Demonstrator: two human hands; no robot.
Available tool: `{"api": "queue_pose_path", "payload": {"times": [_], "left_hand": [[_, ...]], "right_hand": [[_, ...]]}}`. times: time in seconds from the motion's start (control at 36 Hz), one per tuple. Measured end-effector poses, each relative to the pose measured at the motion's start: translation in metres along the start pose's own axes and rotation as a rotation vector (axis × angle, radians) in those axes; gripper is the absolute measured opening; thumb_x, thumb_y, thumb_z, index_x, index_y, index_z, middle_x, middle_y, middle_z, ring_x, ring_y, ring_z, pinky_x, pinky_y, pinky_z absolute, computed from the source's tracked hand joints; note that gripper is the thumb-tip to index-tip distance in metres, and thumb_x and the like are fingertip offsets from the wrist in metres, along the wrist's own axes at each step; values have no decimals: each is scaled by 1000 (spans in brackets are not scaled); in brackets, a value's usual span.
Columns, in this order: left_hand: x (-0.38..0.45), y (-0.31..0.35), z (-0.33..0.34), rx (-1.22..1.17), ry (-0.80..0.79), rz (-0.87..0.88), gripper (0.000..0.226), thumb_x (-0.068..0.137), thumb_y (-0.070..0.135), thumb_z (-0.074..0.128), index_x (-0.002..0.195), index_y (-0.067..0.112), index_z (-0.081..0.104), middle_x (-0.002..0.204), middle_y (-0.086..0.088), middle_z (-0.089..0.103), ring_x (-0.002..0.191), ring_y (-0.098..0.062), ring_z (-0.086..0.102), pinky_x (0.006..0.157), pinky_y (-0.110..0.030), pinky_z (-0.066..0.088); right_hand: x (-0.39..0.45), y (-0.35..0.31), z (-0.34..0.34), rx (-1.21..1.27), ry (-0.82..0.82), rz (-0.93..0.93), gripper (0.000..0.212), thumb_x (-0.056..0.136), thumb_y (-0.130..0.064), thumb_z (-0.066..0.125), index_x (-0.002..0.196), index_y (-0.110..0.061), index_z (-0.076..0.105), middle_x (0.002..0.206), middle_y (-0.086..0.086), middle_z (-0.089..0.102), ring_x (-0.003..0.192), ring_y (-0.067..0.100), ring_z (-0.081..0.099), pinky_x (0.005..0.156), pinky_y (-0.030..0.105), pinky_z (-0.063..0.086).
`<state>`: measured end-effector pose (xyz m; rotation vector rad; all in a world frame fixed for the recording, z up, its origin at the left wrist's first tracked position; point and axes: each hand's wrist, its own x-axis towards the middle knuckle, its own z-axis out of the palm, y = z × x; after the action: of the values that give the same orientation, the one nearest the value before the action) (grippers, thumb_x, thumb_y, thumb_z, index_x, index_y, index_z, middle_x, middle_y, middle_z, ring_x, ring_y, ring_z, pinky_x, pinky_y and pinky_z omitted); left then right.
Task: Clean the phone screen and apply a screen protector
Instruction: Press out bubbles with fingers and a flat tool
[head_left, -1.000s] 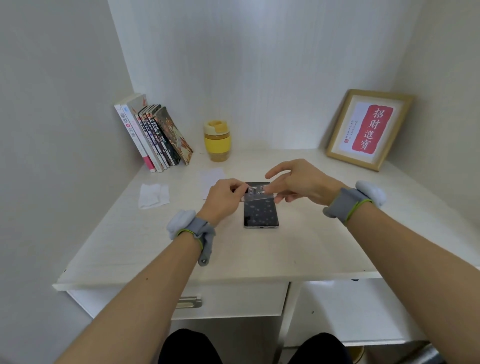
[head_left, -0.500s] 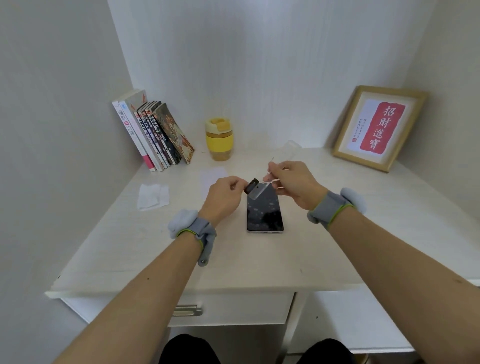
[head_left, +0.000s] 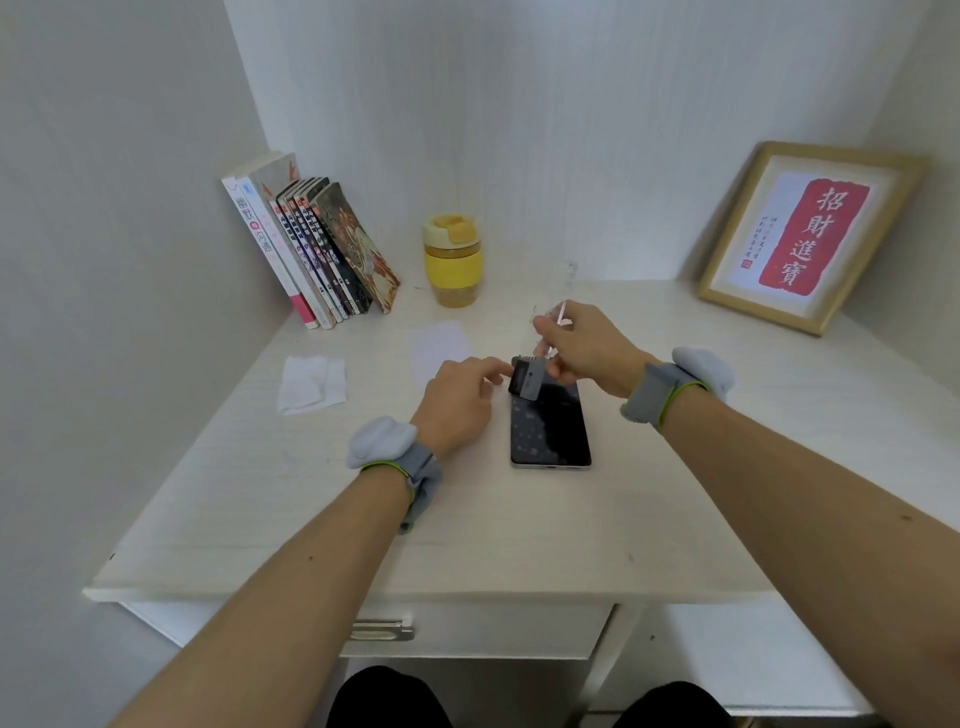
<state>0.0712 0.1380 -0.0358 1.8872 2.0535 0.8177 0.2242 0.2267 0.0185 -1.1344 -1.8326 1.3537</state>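
Note:
A dark phone (head_left: 550, 423) lies screen up in the middle of the white desk (head_left: 519, 540). At its far left corner a grey tab (head_left: 528, 383) of the screen protector stands slightly lifted, and my left hand (head_left: 460, 402) pinches it with its fingertips. My right hand (head_left: 584, 345) hovers above the phone's far end and pinches a clear film (head_left: 560, 314) that rises from the tab towards the wall. How much of the protector lies flat on the screen is hard to tell.
A crumpled white wipe (head_left: 310, 383) and a thin white sheet (head_left: 440, 345) lie left of the phone. Books (head_left: 311, 249), a yellow cup (head_left: 451, 260) and a framed picture (head_left: 800, 234) stand along the back. A drawer handle (head_left: 382, 629) sits below the front edge.
My right hand has pulled the clear film up and away from the phone's far end. My left hand has stayed at the far left corner.

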Motion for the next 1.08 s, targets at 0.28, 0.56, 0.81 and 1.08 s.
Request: {"api": "queue_pose_path", "payload": {"times": [0.28, 0.56, 0.81, 1.08], "left_hand": [[3, -2, 2, 47, 11, 9, 44, 93, 2, 36, 119, 26, 62, 116, 0, 64, 113, -29, 52, 98, -47, 43], [0, 4, 1, 17, 24, -4, 41, 93, 4, 37, 119, 23, 63, 118, -4, 64, 113, -29, 54, 97, -46, 44], [-14, 40, -11, -387, 90, -183, 25, 99, 27, 44, 110, 14, 63, 92, 3, 70, 86, -12, 58, 75, -23, 40], [-24, 56, -25, -760, 88, -320, 22, 96, 10, 53, 108, -4, 65, 71, -5, 62, 56, -9, 53, 53, -21, 38]], "right_hand": [[-6, 4, 0, -10, -137, 50, 20, 101, -23, 54, 91, -6, 49, 73, 13, 60, 41, 16, 48, 35, 21, 39], [-19, -5, -7, 127, -89, 79, 19, 98, -22, 59, 98, -4, 56, 76, 12, 66, 44, 15, 51, 38, 22, 39], [-43, -2, -24, 314, 153, 126, 11, 91, -4, 63, 82, 3, 60, 76, 20, 68, 60, 29, 69, 65, 34, 62], [-79, -16, -45, 558, 107, 179, 7, 91, -12, 66, 96, -9, 62, 88, 11, 68, 69, 23, 69, 65, 31, 59]]}}
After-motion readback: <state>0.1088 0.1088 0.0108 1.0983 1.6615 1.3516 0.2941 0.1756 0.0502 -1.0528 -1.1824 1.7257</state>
